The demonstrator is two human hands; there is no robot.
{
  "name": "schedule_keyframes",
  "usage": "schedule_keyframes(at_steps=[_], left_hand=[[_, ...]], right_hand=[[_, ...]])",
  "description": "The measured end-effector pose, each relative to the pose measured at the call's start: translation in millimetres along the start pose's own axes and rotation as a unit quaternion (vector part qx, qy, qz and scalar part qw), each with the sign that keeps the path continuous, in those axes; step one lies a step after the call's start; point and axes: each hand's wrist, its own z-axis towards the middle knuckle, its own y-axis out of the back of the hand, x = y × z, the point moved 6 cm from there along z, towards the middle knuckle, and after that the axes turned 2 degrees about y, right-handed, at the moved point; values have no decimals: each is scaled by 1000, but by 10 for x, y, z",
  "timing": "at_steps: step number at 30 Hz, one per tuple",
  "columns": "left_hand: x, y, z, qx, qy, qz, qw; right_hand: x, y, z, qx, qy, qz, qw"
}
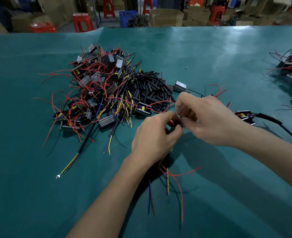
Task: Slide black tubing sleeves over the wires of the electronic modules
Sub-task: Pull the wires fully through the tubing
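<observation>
- Head view: your left hand (156, 133) at frame centre grips a black sleeve (171, 130) with curled fingers.
- Your right hand (205, 117) pinches wires at the sleeve's end.
- Wires (175, 182) trail below your left wrist.
- Modules (97, 86) and loose sleeves (150, 90) are piled upper left on the bench (30, 169).

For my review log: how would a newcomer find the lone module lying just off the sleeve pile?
Start at the big tangle of wired modules left of centre on the green table. The heap of black tubing sleeves adjoins its right side. Just past that heap's right edge, above the right hand, lies one silvery boxy module, standing apart from the tangle.
</observation>
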Motion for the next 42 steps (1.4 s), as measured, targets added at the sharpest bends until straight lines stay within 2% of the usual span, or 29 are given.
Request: schedule_keyframes(at_steps=[4,6,7,9,11,13,15,18,19,20,21,23,24,26,29,34,38,42], left_hand=[[44,-12,12,9,18,-34,999],[58,-28,18,15,18,-60,998],[58,-34,17,15,16,-66,998],[58,-40,16,10,12,-72,997],[61,-43,12,9,11,-81,997],[65,-50,8,15,10,-88,996],[70,-59,13,22,8,-92,996],[74,-54,12,19,11,-90,996],[78,-50,11,17,13,-92,996],[83,-47,7,14,13,-91,996],[88,-48,4,13,12,-88,996],[97,-56,4,15,16,-81,997],[101,-55,7,16,19,-82,996],[102,-43,14,12,17,-89,996],[107,-32,9,4,14,-102,995],[84,-37,8,10,-1,-92,996],[84,2,0,-4,-8,-94,995],[73,-5,2,11,-13,-99,995]], right_hand=[[132,-39,28,34,39,-105,993],[126,-69,33,34,24,-110,993],[76,-71,33,29,-8,-89,996],[-105,-48,30,16,-130,5,991],[-271,-102,-27,9,-262,167,951],[-375,-177,-92,8,-343,297,891],[-414,-222,-122,19,-378,359,853],[-414,-288,-153,33,-397,420,815],[-410,-302,-163,31,-389,431,813],[-401,-306,-170,28,-365,428,826],[-398,-288,-176,23,-323,400,857],[-369,-176,-183,5,-205,269,941],[-332,-116,-191,-5,-141,190,972],[-240,-27,-227,-32,-27,56,998],[-156,-30,-283,-55,80,-91,991],[-83,-13,-288,-70,153,-142,975],[-53,-52,-242,-27,155,-156,975],[-28,-30,-170,6,114,-110,987]])
